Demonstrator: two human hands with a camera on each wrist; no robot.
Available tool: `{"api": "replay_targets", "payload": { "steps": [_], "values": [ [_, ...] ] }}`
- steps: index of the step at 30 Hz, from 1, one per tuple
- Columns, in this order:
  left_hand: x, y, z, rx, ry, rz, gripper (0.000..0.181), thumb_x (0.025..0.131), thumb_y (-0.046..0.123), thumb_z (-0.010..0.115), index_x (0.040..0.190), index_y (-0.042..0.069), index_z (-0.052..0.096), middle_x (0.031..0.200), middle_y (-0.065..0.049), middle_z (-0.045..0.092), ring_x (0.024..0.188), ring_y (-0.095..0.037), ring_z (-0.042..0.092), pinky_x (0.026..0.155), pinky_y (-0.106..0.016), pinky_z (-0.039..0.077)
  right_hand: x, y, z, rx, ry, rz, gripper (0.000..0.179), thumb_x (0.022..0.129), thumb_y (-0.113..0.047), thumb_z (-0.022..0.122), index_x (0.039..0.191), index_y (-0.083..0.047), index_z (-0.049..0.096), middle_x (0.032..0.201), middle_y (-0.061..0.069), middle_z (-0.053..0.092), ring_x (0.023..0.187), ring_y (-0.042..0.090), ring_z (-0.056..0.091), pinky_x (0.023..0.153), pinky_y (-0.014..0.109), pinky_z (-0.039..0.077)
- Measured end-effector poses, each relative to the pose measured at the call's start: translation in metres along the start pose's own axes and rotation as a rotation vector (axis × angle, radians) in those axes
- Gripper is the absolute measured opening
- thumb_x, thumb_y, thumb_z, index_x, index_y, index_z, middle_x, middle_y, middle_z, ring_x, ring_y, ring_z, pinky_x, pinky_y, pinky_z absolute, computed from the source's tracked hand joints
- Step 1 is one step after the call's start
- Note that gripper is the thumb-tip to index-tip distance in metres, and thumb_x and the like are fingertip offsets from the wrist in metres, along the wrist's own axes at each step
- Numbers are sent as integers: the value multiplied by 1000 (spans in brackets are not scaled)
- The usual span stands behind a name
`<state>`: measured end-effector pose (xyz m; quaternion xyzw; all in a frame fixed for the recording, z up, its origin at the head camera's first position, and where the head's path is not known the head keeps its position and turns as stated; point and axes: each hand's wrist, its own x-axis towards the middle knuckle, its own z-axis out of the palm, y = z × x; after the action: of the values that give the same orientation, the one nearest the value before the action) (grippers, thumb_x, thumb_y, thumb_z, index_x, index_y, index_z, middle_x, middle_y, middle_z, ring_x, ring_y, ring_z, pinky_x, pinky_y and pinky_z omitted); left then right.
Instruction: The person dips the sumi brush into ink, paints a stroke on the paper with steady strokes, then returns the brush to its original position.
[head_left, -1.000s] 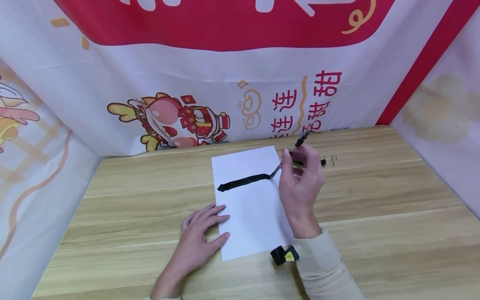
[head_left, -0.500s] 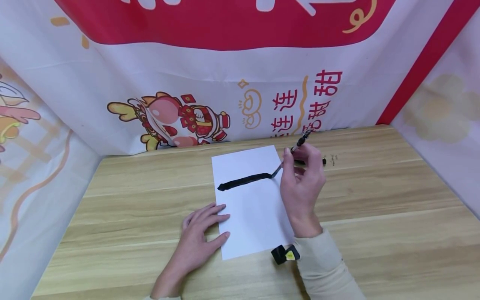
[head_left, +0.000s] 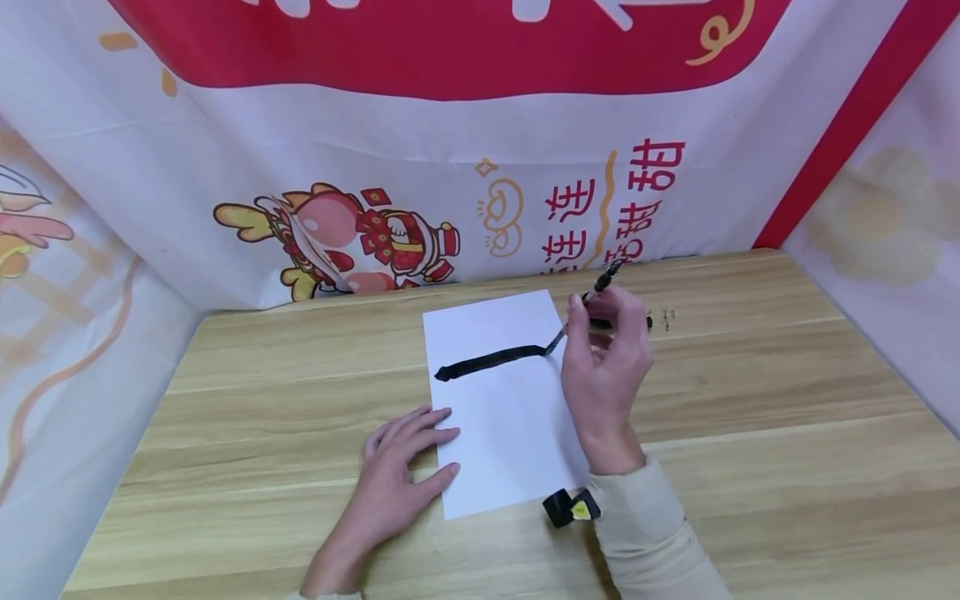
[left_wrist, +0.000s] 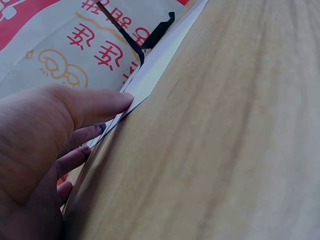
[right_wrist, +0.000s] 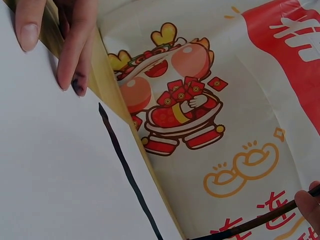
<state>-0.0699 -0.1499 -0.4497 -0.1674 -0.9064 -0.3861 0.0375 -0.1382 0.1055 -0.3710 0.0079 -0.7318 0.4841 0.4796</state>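
A white sheet of paper (head_left: 502, 450) lies on the wooden table, crossed by a thick black ink stroke (head_left: 491, 361) in its upper half. My right hand (head_left: 606, 375) pinches a dark-handled paintbrush (head_left: 604, 277), its tip down at the stroke's right end. The brush shaft (right_wrist: 265, 218) also crosses the bottom right of the right wrist view, by a fingertip. My left hand (head_left: 401, 467) rests at the paper's left edge, with spread fingertips and thumb on the sheet. Dark smudges mark some of its fingers (left_wrist: 92, 131) in the left wrist view.
Behind the right hand, a mostly hidden dark object ends in a black tip (head_left: 649, 322), beside small black marks (head_left: 666, 320) on the table (head_left: 787, 467). A black-and-yellow device (head_left: 572, 508) sits at the right wrist. A printed cloth (head_left: 360, 133) hangs along the table's back edge.
The brush tip and my right hand have shifted slightly right, and the ink stroke reaches a little farther that way. My left hand stays in place.
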Motion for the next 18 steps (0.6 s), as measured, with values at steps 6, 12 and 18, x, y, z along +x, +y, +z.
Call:
{"api": "replay_targets", "payload": {
  "steps": [6, 12, 18],
  "values": [
    [0, 0, 0, 5, -2, 2, 42, 87, 19, 88, 128, 20, 78, 156, 2, 64, 151, -33, 50, 122, -63, 18, 1, 0, 0, -7, 5, -8, 22, 106, -14, 69, 120, 0, 61, 106, 19, 71, 91, 23, 72, 73, 10, 56],
    [0, 0, -1, 5, -3, -2, 42, 88, 19, 88, 128, 20, 78, 156, 3, 64, 152, -33, 50, 122, -64, 18, 2, -1, -1, -1, 3, -18, 21, 105, -13, 69, 119, 0, 61, 106, 20, 70, 91, 25, 73, 75, 8, 55],
    [1, 0, 0, 4, 1, 6, 42, 87, 19, 88, 128, 20, 78, 156, 2, 64, 151, -33, 51, 121, -64, 18, 2, -1, -1, 3, 0, -22, 21, 105, -13, 69, 120, -1, 60, 107, 21, 70, 91, 25, 73, 75, 7, 55]
  ]
}}
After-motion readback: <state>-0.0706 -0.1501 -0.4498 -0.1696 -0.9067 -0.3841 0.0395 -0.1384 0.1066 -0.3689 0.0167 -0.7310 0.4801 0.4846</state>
